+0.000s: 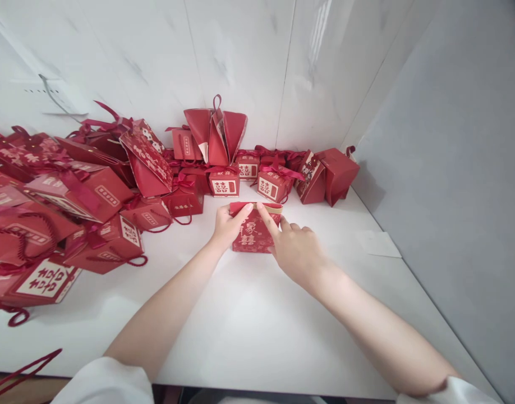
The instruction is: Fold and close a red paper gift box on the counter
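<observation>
Both hands are on a red gift box (254,238) with pale printed characters on its front, which stands on the white table (257,331). My left hand (230,227) grips its left side, thumb laid at the top edge and fingers behind. With my right hand (297,247) I hold the right side; the index finger points onto the top edge beside the left thumb, and the other fingers curl at the side. A yellowish strip shows along the top rim. The back of the box is hidden.
A heap of red gift boxes (95,191) with ribbons and cords covers the left of the table. Small boxes (224,182) line the tiled wall, with a pleated red box (217,132) above them. Another box (335,171) stands right, near a grey panel (459,185). A white card (379,244) lies nearby.
</observation>
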`<state>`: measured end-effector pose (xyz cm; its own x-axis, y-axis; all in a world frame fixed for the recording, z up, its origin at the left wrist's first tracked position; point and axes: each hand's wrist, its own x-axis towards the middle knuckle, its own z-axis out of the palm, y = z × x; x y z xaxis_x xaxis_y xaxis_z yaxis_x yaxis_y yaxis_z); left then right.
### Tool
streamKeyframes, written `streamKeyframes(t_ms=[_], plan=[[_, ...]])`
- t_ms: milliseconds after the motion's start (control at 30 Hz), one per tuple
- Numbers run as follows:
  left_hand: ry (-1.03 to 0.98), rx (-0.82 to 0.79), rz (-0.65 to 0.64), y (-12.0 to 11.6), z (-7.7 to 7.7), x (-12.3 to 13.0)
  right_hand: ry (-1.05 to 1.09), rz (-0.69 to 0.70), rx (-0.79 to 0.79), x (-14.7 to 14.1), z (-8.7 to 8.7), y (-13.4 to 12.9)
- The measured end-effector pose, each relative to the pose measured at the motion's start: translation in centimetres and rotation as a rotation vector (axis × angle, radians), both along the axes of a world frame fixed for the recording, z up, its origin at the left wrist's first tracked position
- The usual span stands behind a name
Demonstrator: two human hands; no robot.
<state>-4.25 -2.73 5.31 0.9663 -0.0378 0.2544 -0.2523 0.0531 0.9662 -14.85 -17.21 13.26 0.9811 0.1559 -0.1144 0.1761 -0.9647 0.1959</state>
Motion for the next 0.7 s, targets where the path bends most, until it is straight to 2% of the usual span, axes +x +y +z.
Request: streamKeyframes(t_ms=[300, 700], plan=[[0.041, -0.036, -0.007, -0.09, 0.00, -0.05, -0.021, -0.030, -0.004, -0.06, -0.93, 0.92], [-0.032, 0.022, 0.041, -0.26, 0.19, -0.22, 0.004, 0.059, 0.031, -0.40, -0.13, 0.50]])
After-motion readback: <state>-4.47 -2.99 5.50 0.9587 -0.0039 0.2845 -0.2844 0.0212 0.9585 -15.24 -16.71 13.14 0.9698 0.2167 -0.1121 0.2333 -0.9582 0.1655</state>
